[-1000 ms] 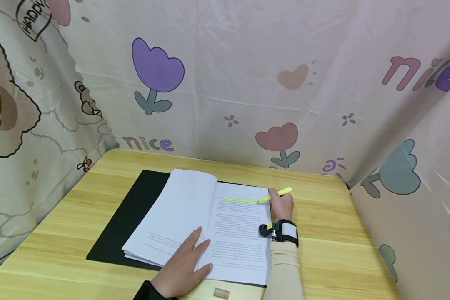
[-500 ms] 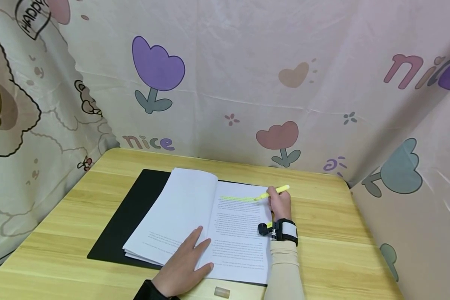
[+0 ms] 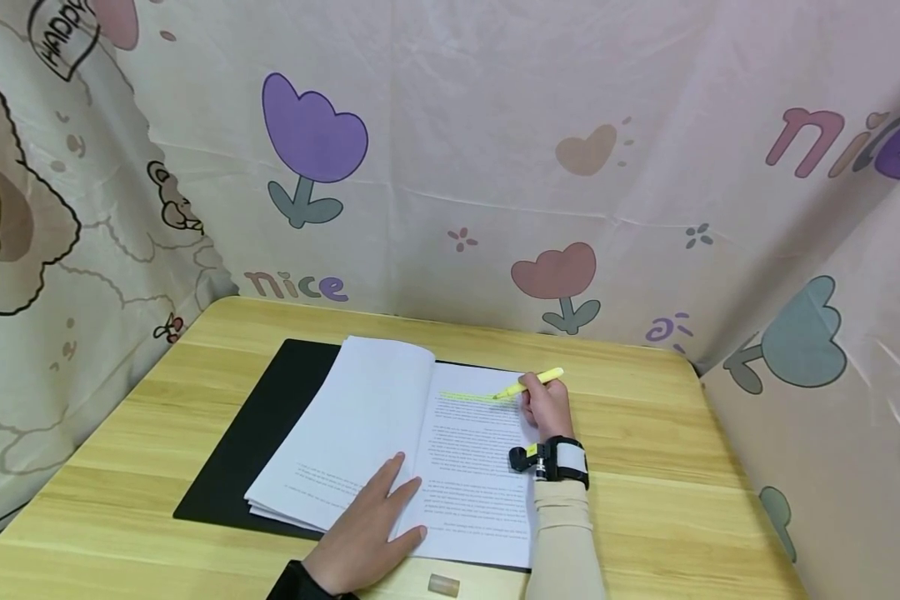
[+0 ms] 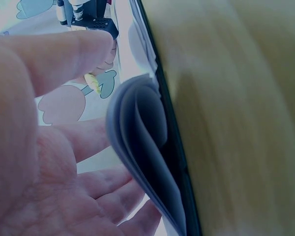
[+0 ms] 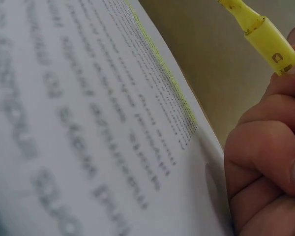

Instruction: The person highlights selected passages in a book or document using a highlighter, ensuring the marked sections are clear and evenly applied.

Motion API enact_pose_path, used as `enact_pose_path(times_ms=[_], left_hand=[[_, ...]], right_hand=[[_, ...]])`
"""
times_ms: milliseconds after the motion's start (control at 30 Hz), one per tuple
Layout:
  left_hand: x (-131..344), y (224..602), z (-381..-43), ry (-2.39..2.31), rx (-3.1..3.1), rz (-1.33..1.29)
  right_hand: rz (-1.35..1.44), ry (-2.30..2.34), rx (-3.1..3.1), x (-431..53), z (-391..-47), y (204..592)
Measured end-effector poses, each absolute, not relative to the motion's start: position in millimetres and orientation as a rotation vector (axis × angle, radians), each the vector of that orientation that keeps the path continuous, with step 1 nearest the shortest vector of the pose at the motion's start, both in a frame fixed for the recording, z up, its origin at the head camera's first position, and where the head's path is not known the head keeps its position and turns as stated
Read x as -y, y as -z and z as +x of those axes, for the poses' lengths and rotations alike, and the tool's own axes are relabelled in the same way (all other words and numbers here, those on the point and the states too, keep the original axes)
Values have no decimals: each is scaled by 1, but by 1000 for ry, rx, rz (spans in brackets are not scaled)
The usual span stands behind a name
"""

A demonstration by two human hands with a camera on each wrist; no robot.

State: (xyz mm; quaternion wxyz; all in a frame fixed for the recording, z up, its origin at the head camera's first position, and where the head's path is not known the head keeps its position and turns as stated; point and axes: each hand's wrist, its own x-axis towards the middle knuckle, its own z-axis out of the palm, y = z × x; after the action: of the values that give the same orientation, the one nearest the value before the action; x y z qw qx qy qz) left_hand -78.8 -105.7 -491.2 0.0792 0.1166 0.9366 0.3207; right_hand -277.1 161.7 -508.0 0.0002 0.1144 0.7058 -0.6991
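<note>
My right hand point(image 3: 547, 408) pinches a yellow highlighter point(image 3: 547, 375), its tip down at the upper lines of the right-hand page point(image 3: 476, 467). A bright yellow band point(image 3: 461, 397) runs over the text there. From the right wrist, the highlighter's barrel point(image 5: 273, 46) shows between curled fingers, above the tilted printed sheet point(image 5: 64, 98). My left hand point(image 3: 367, 529) lies with spread fingers over the lower middle of the open pages, near the fold. In the left wrist view that hand point(image 4: 59, 162) is beside curled-over sheets point(image 4: 137, 123).
A black folder point(image 3: 247, 450) lies under the pages, sticking out at the left. A small grey-brown block point(image 3: 444, 585) sits on the wooden table point(image 3: 660, 467) below the right page. Patterned curtains point(image 3: 435, 150) hang behind and at both sides.
My right hand and the highlighter have moved left along the top lines of the right page, away from its right edge. My left hand stays in place.
</note>
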Motion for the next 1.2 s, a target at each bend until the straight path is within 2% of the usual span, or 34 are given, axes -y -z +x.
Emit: enact_pose_path(times_ms=[367, 600, 900, 1200], left_hand=[[105, 493, -79, -952, -2802, 335], [106, 494, -79, -936, -2807, 335], [106, 491, -78, -943, -2832, 370], [106, 491, -79, -930, -2825, 367]], right_hand=[[257, 2181, -2380, -143, -275, 499], [195, 2256, -2076, -128, -278, 514], [232, 2451, -1885, -126, -280, 513], [153, 2294, -2047, -109, -280, 514]])
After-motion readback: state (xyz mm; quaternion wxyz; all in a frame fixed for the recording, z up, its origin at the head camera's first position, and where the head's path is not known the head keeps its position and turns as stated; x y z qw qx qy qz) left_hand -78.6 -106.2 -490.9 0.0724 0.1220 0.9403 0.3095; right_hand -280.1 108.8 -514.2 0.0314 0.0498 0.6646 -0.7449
